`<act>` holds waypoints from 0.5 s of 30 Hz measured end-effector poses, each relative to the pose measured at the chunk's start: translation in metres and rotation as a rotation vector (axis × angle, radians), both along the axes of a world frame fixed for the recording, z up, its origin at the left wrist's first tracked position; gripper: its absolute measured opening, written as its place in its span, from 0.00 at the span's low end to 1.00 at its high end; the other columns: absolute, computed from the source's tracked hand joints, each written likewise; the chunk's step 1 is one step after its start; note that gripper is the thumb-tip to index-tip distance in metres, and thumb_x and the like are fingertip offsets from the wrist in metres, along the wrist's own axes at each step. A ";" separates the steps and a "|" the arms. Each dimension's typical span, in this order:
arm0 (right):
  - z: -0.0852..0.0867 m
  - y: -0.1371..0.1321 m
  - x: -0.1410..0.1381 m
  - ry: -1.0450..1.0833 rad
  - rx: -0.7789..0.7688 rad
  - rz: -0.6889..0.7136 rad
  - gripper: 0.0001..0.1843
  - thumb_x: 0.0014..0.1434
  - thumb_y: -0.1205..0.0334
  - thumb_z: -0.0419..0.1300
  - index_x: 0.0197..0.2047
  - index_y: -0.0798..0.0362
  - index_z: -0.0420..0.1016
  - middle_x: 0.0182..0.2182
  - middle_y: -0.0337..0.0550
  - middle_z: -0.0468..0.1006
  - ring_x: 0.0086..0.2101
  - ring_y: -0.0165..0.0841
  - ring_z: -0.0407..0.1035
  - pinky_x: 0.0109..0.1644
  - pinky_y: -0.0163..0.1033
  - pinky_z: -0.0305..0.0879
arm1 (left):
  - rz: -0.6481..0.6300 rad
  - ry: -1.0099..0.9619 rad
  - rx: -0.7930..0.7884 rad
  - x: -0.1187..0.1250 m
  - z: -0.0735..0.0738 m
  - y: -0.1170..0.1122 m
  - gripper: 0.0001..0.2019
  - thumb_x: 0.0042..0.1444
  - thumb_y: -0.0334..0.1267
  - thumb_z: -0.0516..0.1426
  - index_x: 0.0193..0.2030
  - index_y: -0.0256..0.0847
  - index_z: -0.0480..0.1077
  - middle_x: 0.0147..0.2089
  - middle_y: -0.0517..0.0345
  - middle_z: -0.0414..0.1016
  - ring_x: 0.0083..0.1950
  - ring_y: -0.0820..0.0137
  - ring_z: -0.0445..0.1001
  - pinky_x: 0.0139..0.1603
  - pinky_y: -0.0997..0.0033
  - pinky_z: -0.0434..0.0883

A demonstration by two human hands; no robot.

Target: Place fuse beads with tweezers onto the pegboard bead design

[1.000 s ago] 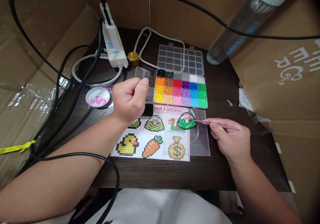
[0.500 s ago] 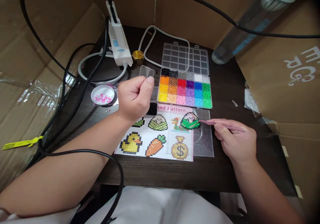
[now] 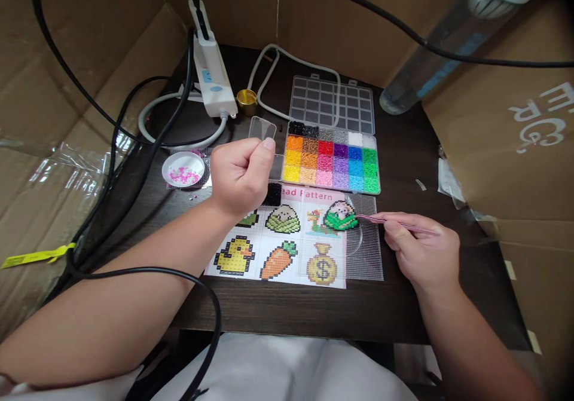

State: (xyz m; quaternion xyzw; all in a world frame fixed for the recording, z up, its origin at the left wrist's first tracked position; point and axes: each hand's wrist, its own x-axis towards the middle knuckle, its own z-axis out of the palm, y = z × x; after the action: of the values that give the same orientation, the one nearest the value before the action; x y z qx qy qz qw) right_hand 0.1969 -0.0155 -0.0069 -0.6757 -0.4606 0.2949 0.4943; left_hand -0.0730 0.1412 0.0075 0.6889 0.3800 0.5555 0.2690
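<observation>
Here, the right hand (image 3: 424, 248) holds pink tweezers (image 3: 399, 225), their tips at the right edge of the bead piece (image 3: 341, 216) (green below, pale pink above, outlined in black; actual contact is too small to confirm). The piece lies on a clear pegboard (image 3: 371, 245) overlapping the pattern sheet (image 3: 257, 251), beside the printed dragon. The left hand (image 3: 242, 174) is raised with fingers curled tight; a clear plate (image 3: 262, 128) shows just beyond its thumb, and whether it is gripped cannot be told. Below this hand sits a box of black beads (image 3: 273, 194). Behind the sheet, the bead tray (image 3: 330, 189) stands open, sorted by colour; at left, a white dish (image 3: 183, 159) holds pink and white beads.
</observation>
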 end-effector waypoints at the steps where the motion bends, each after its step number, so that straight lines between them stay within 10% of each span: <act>1: 0.000 0.000 0.000 0.002 0.001 0.001 0.06 0.58 0.56 0.71 0.38 0.48 0.88 0.35 0.46 0.87 0.30 0.35 0.78 0.26 0.36 0.71 | 0.001 -0.003 -0.001 0.000 0.000 0.000 0.31 0.65 0.56 0.54 0.17 0.40 0.48 0.17 0.62 0.46 0.20 0.76 0.46 0.22 0.63 0.46; 15: -0.003 0.000 0.001 -0.005 0.011 -0.010 0.07 0.58 0.56 0.70 0.38 0.49 0.87 0.35 0.47 0.87 0.21 0.29 0.69 0.21 0.35 0.63 | 0.036 0.081 0.068 0.000 0.001 0.000 0.31 0.63 0.48 0.58 0.17 0.39 0.46 0.16 0.63 0.43 0.20 0.77 0.45 0.22 0.64 0.46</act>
State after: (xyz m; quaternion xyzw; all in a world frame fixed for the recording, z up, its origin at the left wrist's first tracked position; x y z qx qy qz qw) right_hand 0.1981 -0.0159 -0.0095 -0.6758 -0.4600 0.2883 0.4985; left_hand -0.0727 0.1412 0.0085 0.7125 0.3839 0.5447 0.2197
